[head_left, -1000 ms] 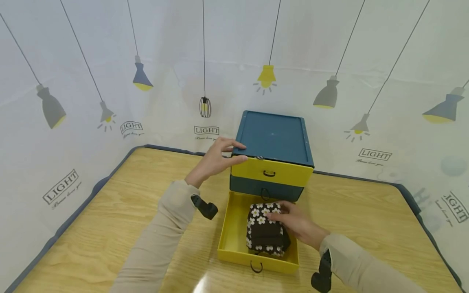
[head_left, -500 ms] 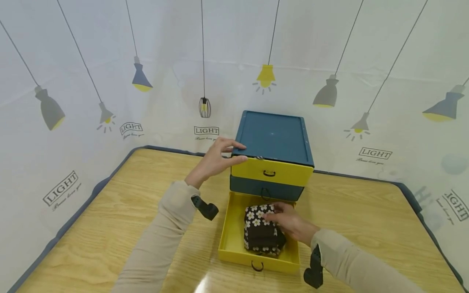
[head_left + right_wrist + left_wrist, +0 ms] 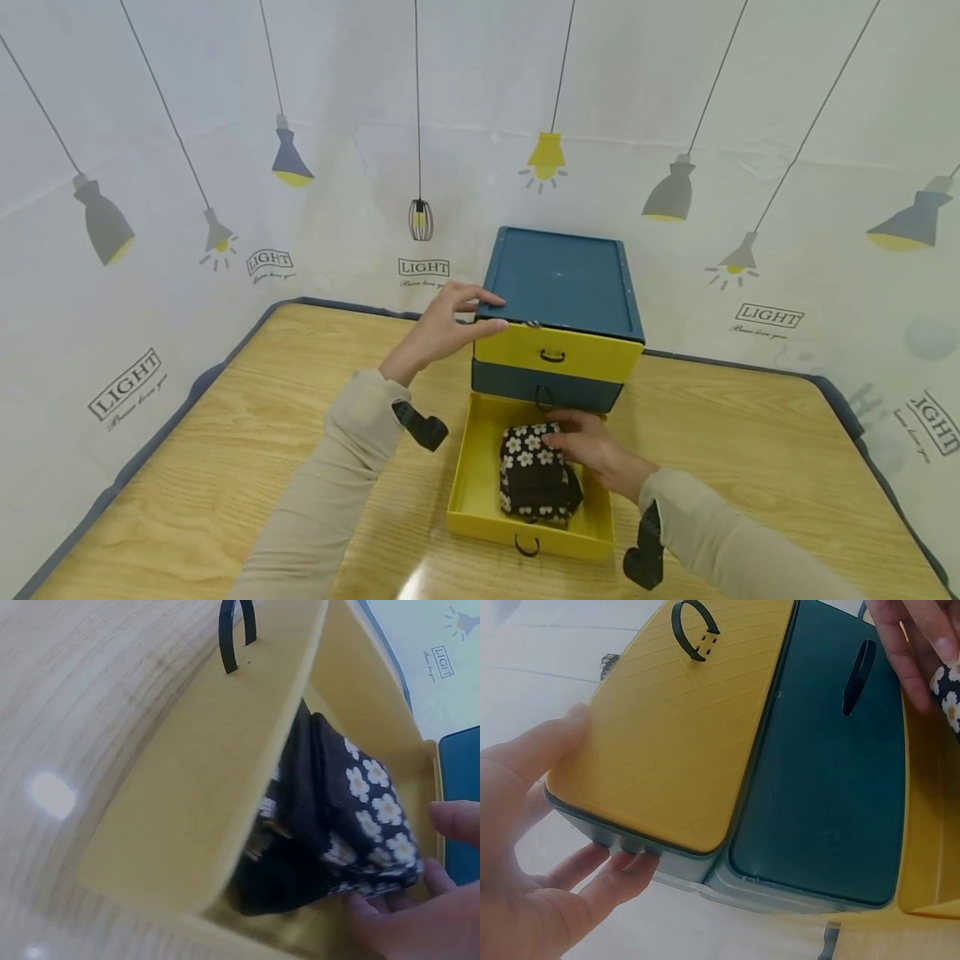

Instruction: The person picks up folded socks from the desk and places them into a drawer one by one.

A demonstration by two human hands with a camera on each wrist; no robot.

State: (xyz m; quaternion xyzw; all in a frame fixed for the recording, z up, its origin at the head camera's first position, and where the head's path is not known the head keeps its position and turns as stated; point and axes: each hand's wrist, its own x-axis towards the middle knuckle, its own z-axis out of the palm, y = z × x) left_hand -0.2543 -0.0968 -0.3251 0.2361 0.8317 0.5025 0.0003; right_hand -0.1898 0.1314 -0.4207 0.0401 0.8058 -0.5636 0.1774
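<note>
A folded black cloth [image 3: 534, 475] with a white flower print lies in the pulled-out yellow drawer [image 3: 472, 487]; its exact kind is unclear. At its upper right edge is my right hand [image 3: 603, 457], thumb touching the cloth and fingers spread loosely. In the right wrist view the same cloth [image 3: 360, 802] sits beside my fingertips [image 3: 442, 881]. My left hand [image 3: 438, 325] grips the front left corner of the blue and yellow drawer unit [image 3: 558, 279]. The left wrist view has its thumb against the yellow drawer front [image 3: 675, 727] and its fingers along the side.
A blue-green drawer front [image 3: 543, 385] with a black loop handle lies between the yellow front and the pulled-out drawer. Behind the wooden table [image 3: 300, 417] hangs a pale curtain [image 3: 352, 167] printed with lamps.
The cloth has shifted slightly left in the drawer. My right hand has moved left with it, and its fingers have loosened and spread. My left hand has stayed on the corner.
</note>
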